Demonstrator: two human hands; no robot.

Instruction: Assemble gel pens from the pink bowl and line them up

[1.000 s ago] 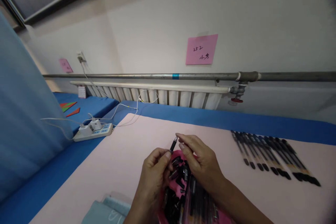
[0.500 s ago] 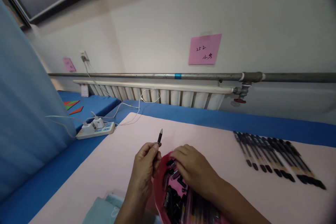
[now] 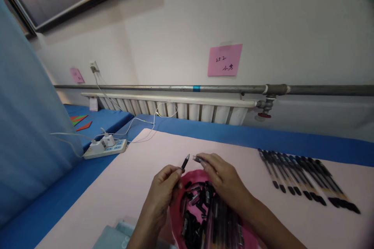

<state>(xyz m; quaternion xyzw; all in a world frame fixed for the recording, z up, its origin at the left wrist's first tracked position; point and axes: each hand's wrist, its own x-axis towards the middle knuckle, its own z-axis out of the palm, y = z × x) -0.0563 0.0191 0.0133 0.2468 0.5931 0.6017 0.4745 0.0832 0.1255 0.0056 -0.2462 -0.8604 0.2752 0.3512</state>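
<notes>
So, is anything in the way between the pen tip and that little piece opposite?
Nothing visible: just a narrow gap separates the pen in the left hand from the small piece in the right hand.

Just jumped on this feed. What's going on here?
A person's left hand holds a dark-gripped pen, tip up. Their right hand pinches a small cap-like piece close to that tip, with a gap between the two. Below the hands, a pink container holds small dark parts and long pen bodies. To the right, a row of pens lies on the pale pink sheet.
</notes>
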